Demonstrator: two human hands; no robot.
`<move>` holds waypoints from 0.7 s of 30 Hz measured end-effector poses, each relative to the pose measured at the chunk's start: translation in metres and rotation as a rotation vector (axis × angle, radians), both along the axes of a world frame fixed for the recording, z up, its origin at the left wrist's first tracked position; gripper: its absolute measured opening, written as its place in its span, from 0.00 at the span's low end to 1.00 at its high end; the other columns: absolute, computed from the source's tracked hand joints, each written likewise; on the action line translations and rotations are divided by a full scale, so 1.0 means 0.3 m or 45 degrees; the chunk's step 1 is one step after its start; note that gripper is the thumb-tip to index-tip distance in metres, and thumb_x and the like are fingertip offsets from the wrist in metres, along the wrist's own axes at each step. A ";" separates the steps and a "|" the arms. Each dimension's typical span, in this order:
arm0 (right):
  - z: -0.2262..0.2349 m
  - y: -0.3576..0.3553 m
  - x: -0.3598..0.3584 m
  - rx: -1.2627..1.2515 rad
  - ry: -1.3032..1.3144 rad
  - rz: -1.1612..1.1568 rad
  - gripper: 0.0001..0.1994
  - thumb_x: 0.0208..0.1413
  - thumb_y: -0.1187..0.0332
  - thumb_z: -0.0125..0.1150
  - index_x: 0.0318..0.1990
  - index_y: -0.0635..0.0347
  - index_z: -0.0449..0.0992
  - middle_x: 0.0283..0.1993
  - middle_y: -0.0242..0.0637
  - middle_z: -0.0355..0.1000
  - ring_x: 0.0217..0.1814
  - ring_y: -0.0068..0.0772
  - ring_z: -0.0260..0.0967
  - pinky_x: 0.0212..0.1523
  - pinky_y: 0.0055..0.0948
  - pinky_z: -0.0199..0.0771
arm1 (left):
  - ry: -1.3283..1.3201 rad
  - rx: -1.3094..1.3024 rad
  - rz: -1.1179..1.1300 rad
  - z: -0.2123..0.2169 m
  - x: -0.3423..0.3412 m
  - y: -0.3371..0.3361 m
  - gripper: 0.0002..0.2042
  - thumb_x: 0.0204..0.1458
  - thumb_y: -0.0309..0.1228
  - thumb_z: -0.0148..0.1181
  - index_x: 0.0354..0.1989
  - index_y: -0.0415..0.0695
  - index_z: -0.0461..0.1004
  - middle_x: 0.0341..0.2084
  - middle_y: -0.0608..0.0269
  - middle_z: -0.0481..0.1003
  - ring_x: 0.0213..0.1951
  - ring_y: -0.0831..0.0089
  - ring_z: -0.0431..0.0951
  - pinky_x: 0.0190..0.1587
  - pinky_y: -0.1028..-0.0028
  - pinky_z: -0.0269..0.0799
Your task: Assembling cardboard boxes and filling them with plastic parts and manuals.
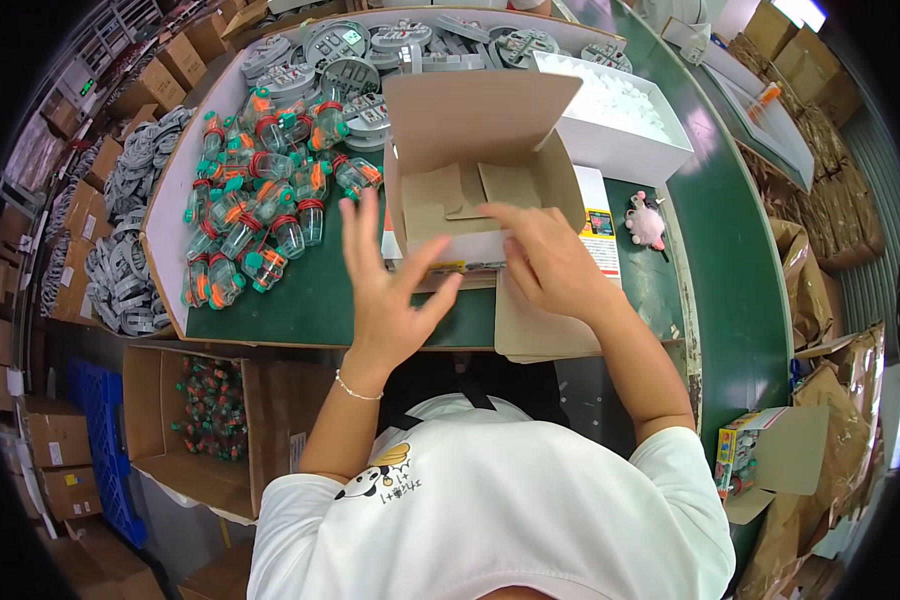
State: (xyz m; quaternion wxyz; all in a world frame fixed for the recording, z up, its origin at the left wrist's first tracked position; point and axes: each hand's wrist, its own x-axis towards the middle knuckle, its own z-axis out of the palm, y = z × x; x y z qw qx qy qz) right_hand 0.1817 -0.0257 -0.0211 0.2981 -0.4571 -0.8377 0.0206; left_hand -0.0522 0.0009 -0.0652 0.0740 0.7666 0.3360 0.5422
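White panda-print shirt [530, 500]: nearest
Brown-lined cardboard box [475, 112]: flap raised
Left hand [390, 308]: fingers spread
Right hand [558, 262]: half-curled at box, grip unclear

Exposure OK: bright, fairly even indoor light. Fingers [368, 235] readable, edges a bit soft. Open carton [433, 190] between them: inside shaded, raised flap [480, 110] mid-tone. White box [630, 155] beyond the fingers, to the right: contents near clipping, texture mostly washed out. Small glints on clear bottles [268, 165] left of the fingers. Blown-out light patch [802, 10] far beyond them, right side. Desk [310, 310] exposes fine; below its near edge it goes dark. Heavy fisheye: straight edges bow, corners black, fine detail smears toward the rim.
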 end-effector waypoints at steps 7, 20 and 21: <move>-0.041 -0.026 -0.046 0.191 -0.230 -0.220 0.15 0.48 0.76 0.62 0.46 0.58 0.77 0.37 0.40 0.71 0.43 0.46 0.70 0.46 0.45 0.70 | 0.505 -0.286 0.051 -0.040 0.007 0.003 0.13 0.51 0.34 0.69 0.45 0.47 0.79 0.71 0.32 0.49 0.72 0.31 0.47 0.66 0.46 0.53; 0.042 0.033 -0.050 -0.473 -0.288 -0.226 0.09 0.49 0.77 0.61 0.39 0.61 0.79 0.44 0.44 0.73 0.45 0.53 0.74 0.44 0.44 0.75 | 0.448 -0.324 0.090 -0.058 0.027 0.012 0.08 0.52 0.34 0.67 0.34 0.43 0.79 0.71 0.40 0.55 0.71 0.40 0.52 0.68 0.42 0.49; 0.048 0.033 -0.052 -0.416 -0.202 -0.196 0.10 0.49 0.78 0.61 0.41 0.60 0.80 0.46 0.45 0.73 0.45 0.53 0.74 0.44 0.44 0.75 | 0.456 -0.327 0.097 -0.053 0.028 0.012 0.08 0.52 0.34 0.67 0.34 0.43 0.79 0.71 0.41 0.55 0.71 0.40 0.53 0.68 0.42 0.49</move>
